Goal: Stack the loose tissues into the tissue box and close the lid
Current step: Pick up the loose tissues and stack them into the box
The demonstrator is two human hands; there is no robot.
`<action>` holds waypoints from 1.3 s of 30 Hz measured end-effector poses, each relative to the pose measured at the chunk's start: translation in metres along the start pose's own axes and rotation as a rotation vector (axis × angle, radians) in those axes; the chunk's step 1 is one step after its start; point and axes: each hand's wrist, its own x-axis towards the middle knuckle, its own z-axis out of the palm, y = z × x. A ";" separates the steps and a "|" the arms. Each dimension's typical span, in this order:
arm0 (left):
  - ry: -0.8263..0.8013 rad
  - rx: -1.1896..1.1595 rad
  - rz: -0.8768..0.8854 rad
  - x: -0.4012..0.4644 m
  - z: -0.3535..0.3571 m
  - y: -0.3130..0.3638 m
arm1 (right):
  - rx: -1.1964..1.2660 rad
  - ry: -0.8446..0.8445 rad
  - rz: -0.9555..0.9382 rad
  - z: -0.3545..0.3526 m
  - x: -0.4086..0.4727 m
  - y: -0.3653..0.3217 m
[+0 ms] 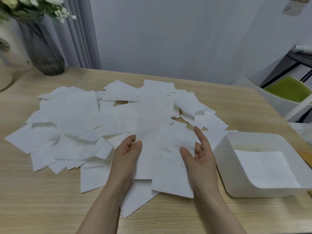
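Several loose white tissues (76, 122) lie spread over the middle and left of the wooden table (236, 102). My left hand (126, 156) pinches the left edge of a small bunch of tissues (162, 157) lifted near the front. My right hand (202, 154) lies under the bunch's right side, thumb on top and fingers straight. The white tissue box (224, 159) stands open at the right, just right of my right hand, with folded tissues (263, 168) lying flat inside. No lid is in view.
A dark glass vase (45, 54) with white flowers stands at the table's back left, beside a pale round object (8, 61). A white chair with a green seat (287, 90) is at the right. A yellow edge (305, 156) shows behind the box.
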 end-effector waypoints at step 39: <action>-0.011 0.023 0.027 0.004 0.004 -0.007 | 0.003 -0.003 -0.017 0.032 0.004 -0.009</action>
